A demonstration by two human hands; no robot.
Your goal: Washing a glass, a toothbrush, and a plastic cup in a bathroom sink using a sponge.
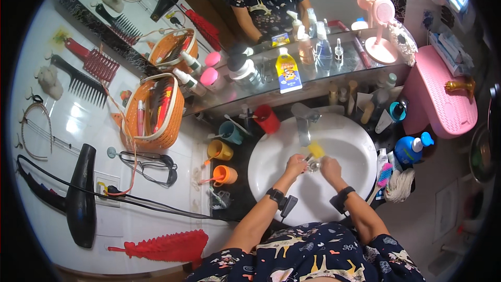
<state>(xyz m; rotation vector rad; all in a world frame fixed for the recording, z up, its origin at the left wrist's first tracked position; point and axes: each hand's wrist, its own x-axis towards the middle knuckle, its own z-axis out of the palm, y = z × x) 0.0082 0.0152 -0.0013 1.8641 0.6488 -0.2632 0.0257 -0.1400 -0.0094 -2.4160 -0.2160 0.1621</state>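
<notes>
Over the white sink (271, 177), both hands – left hand (295, 165), right hand (330, 167) – pinch a small shiny thing (313, 164) under a yellow sponge (315, 150) – wet, probably slippery, best gripped by its edges

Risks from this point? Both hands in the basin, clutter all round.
1. The left hand and right hand meet on a small shiny object over the white sink; if wet, it may slip into the basin.
2. Cups crowd the rim: an elbow swing could tip the orange cup or yellow cup.
3. The black hair dryer hangs on the wall nearby with its cord trailing toward the sink; splashes are a hazard.
</notes>
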